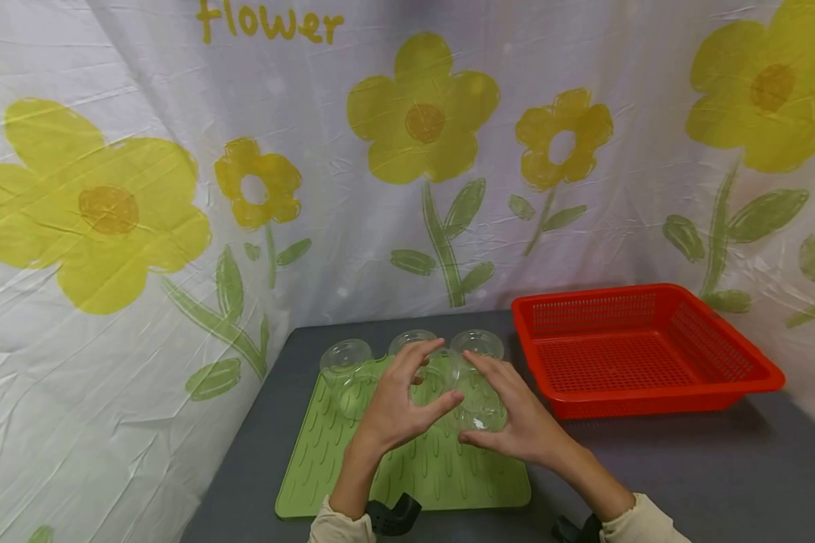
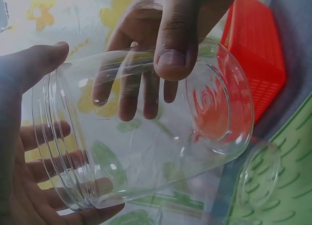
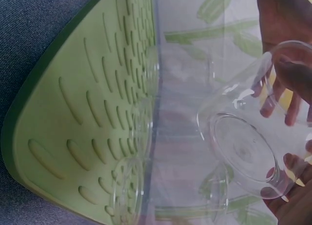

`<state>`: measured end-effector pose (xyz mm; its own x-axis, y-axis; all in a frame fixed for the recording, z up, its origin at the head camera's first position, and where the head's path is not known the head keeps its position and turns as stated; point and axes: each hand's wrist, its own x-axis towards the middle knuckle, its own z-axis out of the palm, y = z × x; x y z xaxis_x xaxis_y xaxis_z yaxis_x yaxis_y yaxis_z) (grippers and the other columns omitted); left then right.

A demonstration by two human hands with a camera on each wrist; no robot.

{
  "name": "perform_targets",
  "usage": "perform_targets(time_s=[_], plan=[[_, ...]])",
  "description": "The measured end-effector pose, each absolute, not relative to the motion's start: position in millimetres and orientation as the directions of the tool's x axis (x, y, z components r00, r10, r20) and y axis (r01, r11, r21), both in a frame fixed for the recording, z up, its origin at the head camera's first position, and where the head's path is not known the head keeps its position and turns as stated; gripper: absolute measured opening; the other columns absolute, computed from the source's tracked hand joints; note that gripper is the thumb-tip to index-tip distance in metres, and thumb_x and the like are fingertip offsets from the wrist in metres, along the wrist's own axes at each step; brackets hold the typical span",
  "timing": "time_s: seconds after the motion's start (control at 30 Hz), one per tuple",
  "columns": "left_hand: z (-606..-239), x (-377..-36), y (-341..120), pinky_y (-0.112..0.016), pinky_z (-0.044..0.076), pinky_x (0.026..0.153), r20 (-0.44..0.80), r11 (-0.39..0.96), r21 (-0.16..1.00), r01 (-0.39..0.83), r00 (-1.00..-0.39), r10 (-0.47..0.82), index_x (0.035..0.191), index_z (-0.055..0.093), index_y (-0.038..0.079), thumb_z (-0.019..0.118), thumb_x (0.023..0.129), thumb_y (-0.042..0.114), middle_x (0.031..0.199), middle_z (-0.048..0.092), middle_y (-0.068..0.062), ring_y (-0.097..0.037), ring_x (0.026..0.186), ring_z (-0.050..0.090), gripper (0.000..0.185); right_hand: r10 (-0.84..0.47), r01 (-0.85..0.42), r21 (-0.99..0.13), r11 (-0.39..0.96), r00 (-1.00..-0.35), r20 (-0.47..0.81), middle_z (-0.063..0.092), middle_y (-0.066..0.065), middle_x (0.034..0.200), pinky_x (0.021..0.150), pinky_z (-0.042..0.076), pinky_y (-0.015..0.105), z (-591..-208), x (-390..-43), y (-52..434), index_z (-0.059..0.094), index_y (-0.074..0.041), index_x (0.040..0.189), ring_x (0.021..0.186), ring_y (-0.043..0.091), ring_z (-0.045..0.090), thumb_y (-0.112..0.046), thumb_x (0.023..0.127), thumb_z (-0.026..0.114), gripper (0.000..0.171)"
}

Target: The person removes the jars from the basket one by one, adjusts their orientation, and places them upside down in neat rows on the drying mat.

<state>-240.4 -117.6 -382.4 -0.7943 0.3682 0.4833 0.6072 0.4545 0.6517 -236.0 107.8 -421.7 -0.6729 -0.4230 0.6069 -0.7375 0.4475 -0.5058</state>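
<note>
A clear, wide-mouthed plastic jar (image 2: 151, 156) is held up between both hands, tilted on its side in the left wrist view. My left hand (image 1: 401, 403) grips it around the threaded mouth, thumb on one side and fingers on the other. Nearer the base, my right hand (image 1: 519, 418) holds the jar's wall, its thumb on the near side and its fingers seen through the plastic. Behind the hands, three similar clear jars stand toward the back of a green textured mat (image 1: 421, 483): a left jar (image 1: 342, 362), a middle jar (image 1: 410, 338) and a right jar (image 1: 478, 343).
A red perforated plastic basket (image 1: 659, 392) sits to the right of the mat on the dark grey table (image 1: 618, 452). A white curtain (image 1: 339, 249) printed with yellow flowers hangs behind the table and along its left side.
</note>
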Motion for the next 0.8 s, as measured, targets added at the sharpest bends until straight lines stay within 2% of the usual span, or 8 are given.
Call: perform_targets(time_s=[0.17,0.37,0.53,0.8], plan=[[-385,-239,-120,-0.039,0.058,0.092,0.498,0.436,0.664,0.608,-0.794,0.349,0.15,0.049,0.027,0.076,0.09,0.037,0.147,0.053,-0.002,-0.026,0.126,0.059,0.067,-0.427,-0.74,-0.506,0.443,-0.671,0.606,0.047,0.008,0.156,0.104,0.049,0.06,-421,-236,107,0.03,-0.019,0.161,0.139,0.028,0.044,-0.03,0.068,0.097,0.115],[-391,-238,-126,-0.048,0.057,0.095,0.508,0.406,0.696,0.592,-0.806,0.305,0.152,0.045,0.031,0.073,0.093,0.035,0.149,0.051,-0.007,-0.034,0.129,0.056,0.066,-0.4,-0.737,-0.511,0.442,-0.672,0.624,0.048,0.011,0.154,0.101,0.049,0.059,-421,-237,108,0.03,-0.017,0.161,0.136,0.024,0.042,-0.033,0.066,0.098,0.118],[-396,-237,-131,-0.05,0.057,0.093,0.55,0.386,0.697,0.604,-0.796,0.254,0.152,0.044,0.032,0.07,0.094,0.036,0.148,0.051,-0.007,-0.032,0.127,0.058,0.064,-0.354,-0.707,-0.571,0.418,-0.705,0.614,0.044,0.009,0.155,0.104,0.047,0.062,-421,-237,111,0.03,-0.022,0.161,0.139,0.027,0.042,-0.031,0.064,0.099,0.119],[-402,-236,-134,-0.052,0.057,0.094,0.576,0.322,0.717,0.619,-0.785,0.227,0.154,0.043,0.025,0.067,0.096,0.033,0.148,0.05,-0.008,-0.033,0.126,0.059,0.063,-0.333,-0.662,-0.658,0.359,-0.749,0.573,0.044,0.009,0.155,0.106,0.044,0.065,-424,-239,115,0.026,-0.027,0.162,0.14,0.033,0.045,-0.028,0.067,0.097,0.118]])
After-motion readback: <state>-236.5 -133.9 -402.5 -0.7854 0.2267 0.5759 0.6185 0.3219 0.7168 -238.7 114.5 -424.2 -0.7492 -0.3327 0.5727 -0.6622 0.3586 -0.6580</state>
